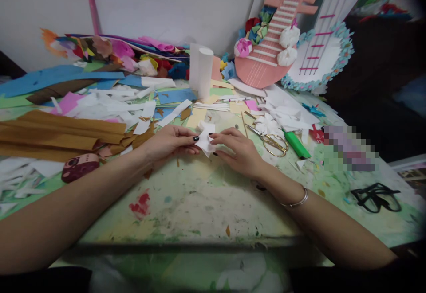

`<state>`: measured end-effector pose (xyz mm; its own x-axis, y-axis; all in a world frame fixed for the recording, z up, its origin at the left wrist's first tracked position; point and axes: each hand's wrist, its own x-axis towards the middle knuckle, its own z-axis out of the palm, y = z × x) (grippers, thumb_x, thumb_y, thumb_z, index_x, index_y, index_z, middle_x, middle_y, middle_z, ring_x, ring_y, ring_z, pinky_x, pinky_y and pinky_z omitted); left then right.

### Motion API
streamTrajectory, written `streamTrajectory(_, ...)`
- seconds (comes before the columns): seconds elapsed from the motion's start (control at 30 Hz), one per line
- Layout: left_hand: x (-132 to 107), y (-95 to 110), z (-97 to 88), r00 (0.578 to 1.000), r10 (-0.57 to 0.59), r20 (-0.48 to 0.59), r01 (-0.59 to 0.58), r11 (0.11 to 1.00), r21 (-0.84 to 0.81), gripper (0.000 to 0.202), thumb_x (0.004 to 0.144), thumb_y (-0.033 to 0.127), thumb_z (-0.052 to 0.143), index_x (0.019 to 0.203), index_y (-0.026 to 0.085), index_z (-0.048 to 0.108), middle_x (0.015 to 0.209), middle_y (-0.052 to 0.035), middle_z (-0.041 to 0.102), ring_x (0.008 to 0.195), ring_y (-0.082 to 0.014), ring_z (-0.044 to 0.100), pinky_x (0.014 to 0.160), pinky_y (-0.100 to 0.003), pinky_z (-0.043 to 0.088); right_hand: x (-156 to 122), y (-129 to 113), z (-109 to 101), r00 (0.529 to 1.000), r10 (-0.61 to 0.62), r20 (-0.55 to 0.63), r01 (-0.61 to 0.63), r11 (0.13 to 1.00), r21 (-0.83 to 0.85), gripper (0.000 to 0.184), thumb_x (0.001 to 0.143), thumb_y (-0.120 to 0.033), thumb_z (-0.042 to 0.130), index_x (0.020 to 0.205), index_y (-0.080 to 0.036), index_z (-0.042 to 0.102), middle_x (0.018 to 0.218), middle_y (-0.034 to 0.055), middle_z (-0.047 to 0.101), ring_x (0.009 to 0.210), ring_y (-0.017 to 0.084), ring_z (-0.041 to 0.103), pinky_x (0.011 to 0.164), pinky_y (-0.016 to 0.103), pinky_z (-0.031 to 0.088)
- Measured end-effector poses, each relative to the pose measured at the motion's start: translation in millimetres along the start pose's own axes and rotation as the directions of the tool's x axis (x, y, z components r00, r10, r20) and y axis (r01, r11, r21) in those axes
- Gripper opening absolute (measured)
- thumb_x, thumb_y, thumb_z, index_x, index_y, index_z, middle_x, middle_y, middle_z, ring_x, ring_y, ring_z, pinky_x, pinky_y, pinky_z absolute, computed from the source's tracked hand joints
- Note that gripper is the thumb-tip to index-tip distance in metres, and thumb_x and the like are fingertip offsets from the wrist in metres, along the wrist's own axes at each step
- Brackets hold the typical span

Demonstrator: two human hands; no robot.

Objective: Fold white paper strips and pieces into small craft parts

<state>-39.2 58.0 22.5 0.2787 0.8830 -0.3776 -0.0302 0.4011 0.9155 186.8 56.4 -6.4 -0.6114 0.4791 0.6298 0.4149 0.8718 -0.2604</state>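
Observation:
A small white paper flower (205, 140) with pointed petals is held above the table, between my two hands. My left hand (173, 141) pinches its left side between thumb and fingers. On its right edge, the fingertips of my right hand (238, 149) close on a petal, with thumb and index finger near each other. Just right of my right hand lie gold-handled scissors (274, 145), their blades pointing left. Behind them is another white paper flower (266, 123), and beside them a green tube-shaped thing (297, 144).
Brown crepe paper (60, 135), white strips and a dark red case (80, 167) lie to the left. At the back stand a white paper roll (205, 73) and a pink paper lute (266, 58). Black glasses (376, 197) rest at right on the paint-stained table (199, 209).

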Motion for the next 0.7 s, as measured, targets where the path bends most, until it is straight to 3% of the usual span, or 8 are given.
streamTrajectory(0.17,2,1,-2.9,0.998,0.041,-0.038,-0.037,0.995,0.094,0.011,0.071,0.017,0.076,0.079,0.012,0.07,0.068,-0.0063,0.072,0.059,-0.0107,0.066,0.06,-0.019,0.055,1,0,-3,1.0,-0.011,-0.005,0.011,1.0,0.021,0.015,0.091,-0.013,0.052,0.088,-0.021,0.065,0.107,0.0074,0.073,0.09,0.019,0.058,0.081,0.037,0.053)
streamTrajectory(0.27,6,10,-23.9,0.989,0.129,-0.07,-0.086,0.894,0.439,0.013,0.073,0.026,0.071,0.079,0.015,0.071,0.064,-0.0053,0.07,0.054,-0.0143,0.062,0.059,-0.027,0.052,2,-1,-8,0.999,0.004,0.039,-0.006,0.999,0.036,0.016,0.091,-0.014,0.05,0.086,-0.02,0.064,0.105,0.0084,0.074,0.082,0.018,0.057,0.075,0.035,0.052)
streamTrajectory(0.37,5,23,-51.4,0.924,0.351,-0.149,-0.016,0.425,0.905,0.006,0.069,0.023,0.069,0.066,0.018,0.07,0.059,-0.004,0.063,0.06,-0.0205,0.061,0.062,-0.031,0.046,2,2,-11,0.989,0.043,0.142,-0.051,0.998,0.049,0.019,0.091,-0.015,0.048,0.084,-0.021,0.065,0.098,0.007,0.074,0.079,0.017,0.057,0.073,0.034,0.051)
streamTrajectory(0.4,4,25,-58.3,0.881,0.44,-0.172,0.046,0.284,0.958,0.005,0.069,0.022,0.068,0.068,0.019,0.07,0.065,-0.0051,0.065,0.068,-0.0235,0.063,0.066,-0.032,0.046,1,4,-11,0.985,0.055,0.165,-0.065,0.996,0.056,0.019,0.091,-0.015,0.048,0.085,-0.021,0.066,0.094,0.0067,0.074,0.079,0.017,0.057,0.072,0.033,0.051)
streamTrajectory(0.47,1,27,-64.4,0.854,0.498,-0.15,0.118,0.097,0.988,0.019,0.072,0.025,0.066,0.088,0.017,0.071,0.085,-0.01,0.066,0.082,-0.0292,0.063,0.072,-0.037,0.047,0,8,-11,0.981,0.065,0.185,-0.08,0.994,0.079,0.019,0.089,-0.015,0.05,0.086,-0.02,0.067,0.086,0.0059,0.073,0.079,0.017,0.057,0.071,0.032,0.05)
streamTrajectory(0.53,-1,23,-59.3,0.832,0.554,-0.045,0.034,0.029,0.999,0.037,0.075,0.03,0.065,0.109,0.014,0.065,0.107,-0.0146,0.061,0.094,-0.0314,0.06,0.079,-0.041,0.047,0,10,-10,0.977,0.055,0.206,-0.078,0.991,0.108,0.018,0.088,-0.014,0.051,0.088,-0.02,0.068,0.083,0.0055,0.071,0.079,0.017,0.056,0.07,0.031,0.049)
streamTrajectory(0.6,-2,15,-45.1,0.751,0.634,0.185,-0.255,0.019,0.967,0.039,0.077,0.039,0.066,0.108,0.014,0.063,0.109,-0.0125,0.058,0.103,-0.0287,0.056,0.09,-0.04,0.046,0,9,-11,0.971,0.045,0.236,-0.076,0.99,0.122,0.018,0.087,-0.013,0.053,0.087,-0.019,0.069,0.081,0.0057,0.07,0.078,0.017,0.055,0.069,0.03,0.048)
streamTrajectory(0.7,-2,-4,-17.6,0.653,0.505,0.565,-0.663,0.022,0.748,0.041,0.079,0.049,0.067,0.103,0.016,0.062,0.108,-0.0095,0.062,0.107,-0.025,0.054,0.095,-0.037,0.043,1,5,-13,0.958,0.051,0.281,-0.085,0.99,0.111,0.017,0.085,-0.012,0.054,0.087,-0.017,0.07,0.079,0.0056,0.07,0.079,0.017,0.056,0.068,0.029,0.047)
